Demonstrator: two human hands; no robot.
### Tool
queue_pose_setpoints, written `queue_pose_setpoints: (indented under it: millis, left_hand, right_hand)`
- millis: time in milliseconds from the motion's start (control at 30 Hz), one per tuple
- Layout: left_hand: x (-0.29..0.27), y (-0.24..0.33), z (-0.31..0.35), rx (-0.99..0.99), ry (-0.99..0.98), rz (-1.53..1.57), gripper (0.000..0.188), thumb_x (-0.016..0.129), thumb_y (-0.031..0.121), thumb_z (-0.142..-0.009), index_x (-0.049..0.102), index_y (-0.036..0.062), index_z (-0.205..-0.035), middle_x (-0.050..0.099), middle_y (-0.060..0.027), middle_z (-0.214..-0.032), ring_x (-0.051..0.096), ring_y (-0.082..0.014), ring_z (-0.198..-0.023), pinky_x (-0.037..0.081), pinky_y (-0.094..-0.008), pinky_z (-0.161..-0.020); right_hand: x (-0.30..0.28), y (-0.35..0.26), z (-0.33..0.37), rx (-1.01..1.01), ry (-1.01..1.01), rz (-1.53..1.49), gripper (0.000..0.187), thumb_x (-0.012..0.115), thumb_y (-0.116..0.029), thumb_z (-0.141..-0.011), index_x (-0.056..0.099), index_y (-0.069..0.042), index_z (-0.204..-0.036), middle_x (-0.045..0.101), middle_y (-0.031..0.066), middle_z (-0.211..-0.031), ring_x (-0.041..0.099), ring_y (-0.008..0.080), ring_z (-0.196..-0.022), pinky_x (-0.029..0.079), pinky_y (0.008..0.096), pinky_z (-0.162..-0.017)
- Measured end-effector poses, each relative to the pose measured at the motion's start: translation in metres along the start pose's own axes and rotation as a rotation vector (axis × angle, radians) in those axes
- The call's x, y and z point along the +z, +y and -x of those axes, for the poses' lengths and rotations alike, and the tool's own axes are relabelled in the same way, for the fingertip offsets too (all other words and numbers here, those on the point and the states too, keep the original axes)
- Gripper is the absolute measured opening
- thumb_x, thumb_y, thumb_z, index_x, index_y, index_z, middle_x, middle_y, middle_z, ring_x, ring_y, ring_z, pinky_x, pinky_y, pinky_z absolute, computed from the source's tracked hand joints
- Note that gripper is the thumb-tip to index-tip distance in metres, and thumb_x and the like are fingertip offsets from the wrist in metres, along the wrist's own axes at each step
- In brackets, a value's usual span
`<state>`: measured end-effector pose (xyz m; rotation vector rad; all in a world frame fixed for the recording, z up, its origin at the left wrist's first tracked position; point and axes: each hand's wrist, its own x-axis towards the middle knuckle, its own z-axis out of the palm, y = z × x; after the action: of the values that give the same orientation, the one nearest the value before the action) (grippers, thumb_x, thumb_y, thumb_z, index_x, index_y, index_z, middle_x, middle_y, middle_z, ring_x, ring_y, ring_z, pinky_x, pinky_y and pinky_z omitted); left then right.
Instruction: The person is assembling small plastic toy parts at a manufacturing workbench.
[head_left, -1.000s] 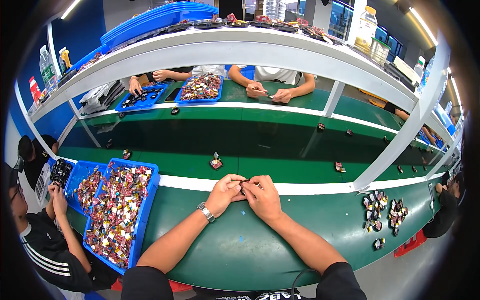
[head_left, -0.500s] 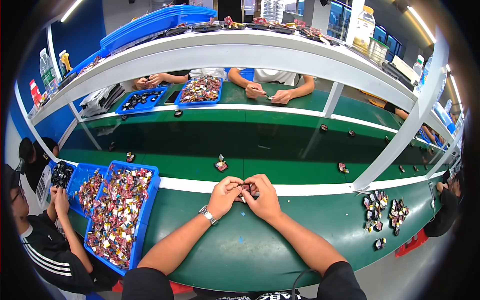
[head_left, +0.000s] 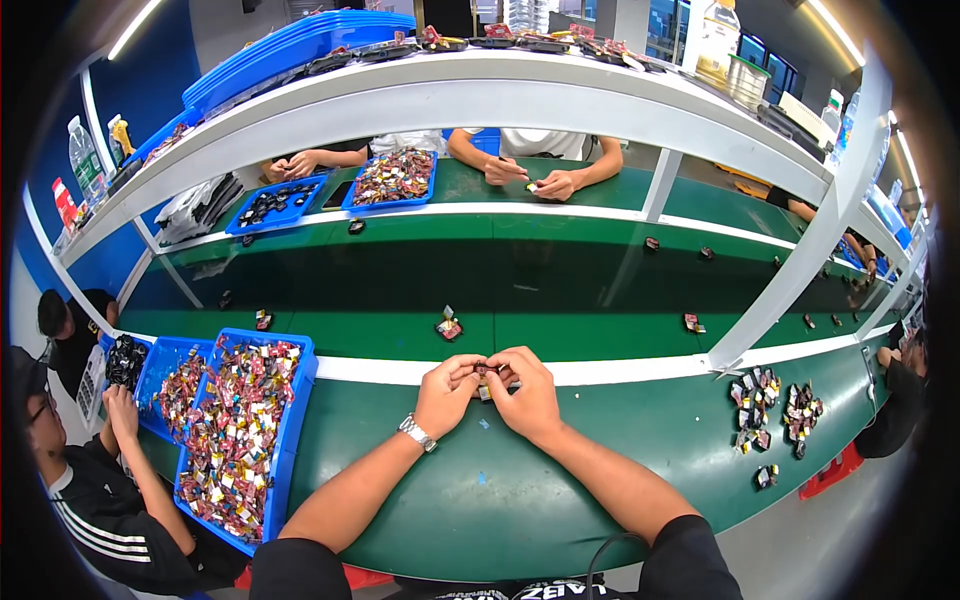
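Between my two hands, over the near table edge, is a small red-and-black electronic part (head_left: pixel 484 370) with a pale yellowish tab hanging below it. My left hand (head_left: pixel 447 393), with a metal-band watch at its wrist, pinches the part from the left. My right hand (head_left: pixel 527 392) closes on it from the right, thumb bent inward. The fingers cover most of the part. Beyond my hands, a similar part with a pale tab (head_left: pixel 449 324) lies on the green belt (head_left: pixel 560 335).
Blue trays (head_left: pixel 303 400) heaped with red, yellow and white parts stand at my left, beside a co-worker (head_left: pixel 110 490). Clusters of black-and-red parts (head_left: pixel 754 405) lie at right. A white shelf frame (head_left: pixel 480 98) spans overhead, its post (head_left: pixel 790 270) at right. Co-workers' hands (head_left: pixel 530 180) work across the belt.
My view has tilted slightly. The held part has turned between my fingers, so its pale tab now shows below. Across the belt, a co-worker's hands have shifted around a small item.
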<state>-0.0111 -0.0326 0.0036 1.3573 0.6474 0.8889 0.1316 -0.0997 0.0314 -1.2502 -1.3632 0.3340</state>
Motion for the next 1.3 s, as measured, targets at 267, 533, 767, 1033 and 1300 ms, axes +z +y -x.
queue_pose_setpoints:
  millis: [267,533,767,1033,1300]
  left_hand:
    - [0.004,0.003,0.003,0.066,0.086,-0.167,0.018,0.057,-0.002,-0.094,0.064,-0.0071,-0.11,0.072,-0.0156,-0.101,0.07,-0.0174,-0.093,0.058,-0.0289,-0.079]
    - [0.005,0.016,0.006,0.129,0.105,-0.371,0.019,0.054,-0.002,-0.093,0.066,-0.0071,-0.107,0.074,-0.0145,-0.096,0.072,-0.016,-0.085,0.059,-0.0284,-0.076]
    - [0.007,0.013,0.006,0.171,0.134,-0.171,0.028,0.059,0.002,-0.092,0.061,-0.0039,-0.119,0.071,-0.0187,-0.109,0.071,-0.0153,-0.094,0.058,-0.0285,-0.077]
    - [-0.008,0.012,-0.005,0.119,0.183,-0.305,0.017,0.053,0.004,-0.093,0.066,-0.0015,-0.103,0.072,-0.0087,-0.096,0.07,-0.0149,-0.086,0.058,-0.028,-0.07]
    - [-0.03,0.004,-0.014,0.19,0.372,-0.295,0.009,0.057,0.003,-0.091,0.064,-0.0001,-0.096,0.069,-0.006,-0.083,0.06,-0.0091,-0.067,0.05,-0.0253,-0.061]
  right_hand:
    - [0.0,-0.002,0.003,-0.087,-0.009,0.074,0.016,0.068,0.007,-0.08,0.065,0.001,-0.095,0.062,0.0107,-0.092,0.066,0.0152,-0.071,0.056,0.0254,-0.062]
    - [0.001,-0.005,0.004,-0.178,-0.052,0.091,0.017,0.068,0.006,-0.08,0.064,0.0,-0.095,0.062,0.011,-0.092,0.066,0.0168,-0.07,0.056,0.0258,-0.062]
    - [-0.013,0.019,-0.015,0.037,0.043,0.045,0.011,0.066,0.004,-0.082,0.065,0.0,-0.092,0.064,0.0101,-0.092,0.068,0.0161,-0.073,0.054,0.0257,-0.062]
    - [-0.092,0.077,-0.047,0.289,0.245,0.438,0.013,0.07,-0.004,-0.084,0.066,-0.002,-0.096,0.064,0.0121,-0.097,0.067,0.0233,-0.081,0.053,0.0347,-0.071]
    - [-0.013,0.043,-0.035,0.07,-0.086,0.454,0.041,0.076,-0.015,-0.079,0.06,-0.001,-0.115,0.059,0.0162,-0.117,0.056,0.0344,-0.106,0.047,0.0413,-0.091]
